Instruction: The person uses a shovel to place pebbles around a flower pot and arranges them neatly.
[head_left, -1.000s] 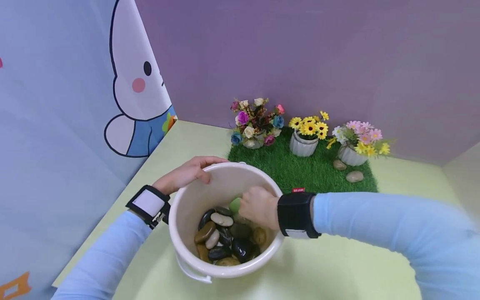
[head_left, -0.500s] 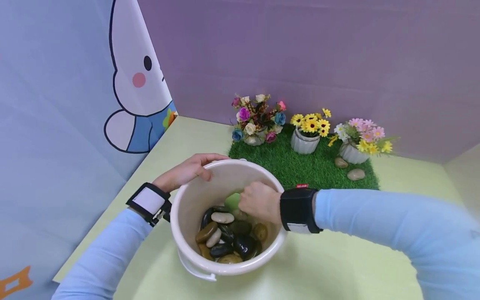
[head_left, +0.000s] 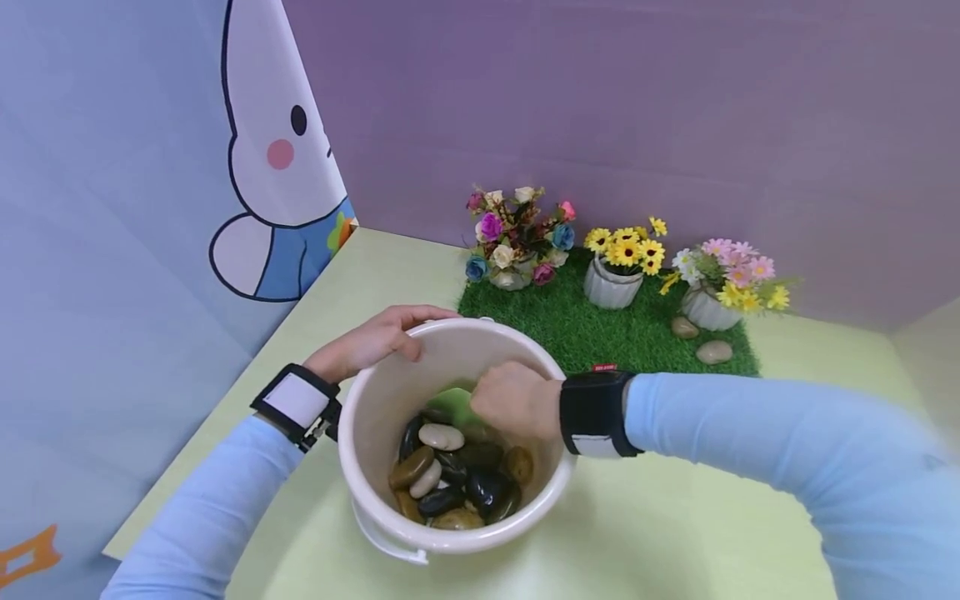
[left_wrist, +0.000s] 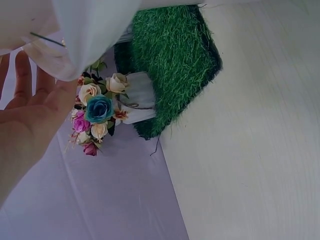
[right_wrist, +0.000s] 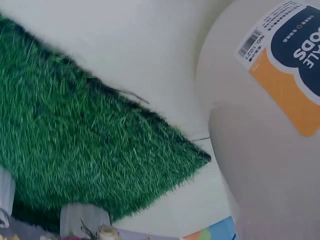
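A cream bucket (head_left: 367, 467) with a white handle (head_left: 386, 546) stands tilted toward me, with several black, brown and pale stones (head_left: 442, 436) at its bottom. My left hand (head_left: 375, 340) grips its far left rim, thumb inside and fingers outside; in the left wrist view those fingers spread along the outer wall. Inside the bucket my right hand (head_left: 513, 400) is curled around a flat, light-green thing (head_left: 452, 406) near the far wall. Its kind cannot be made out, as the hand covers part of it. The right wrist view shows only the bucket's outside with a label (right_wrist: 295, 65).
Behind the bucket lies a green grass mat (head_left: 615, 342) bearing pots of roses (head_left: 517, 237), yellow flowers (head_left: 624, 250) and pink daisies (head_left: 738, 267). A pair of stones, one of them a pale pebble (head_left: 714, 352), lies at its right. A purple wall (head_left: 600, 100) closes the back.
My right hand has shifted slightly left inside the bucket with the green thing, which now shows wider and farther left. The left hand keeps its hold on the rim.
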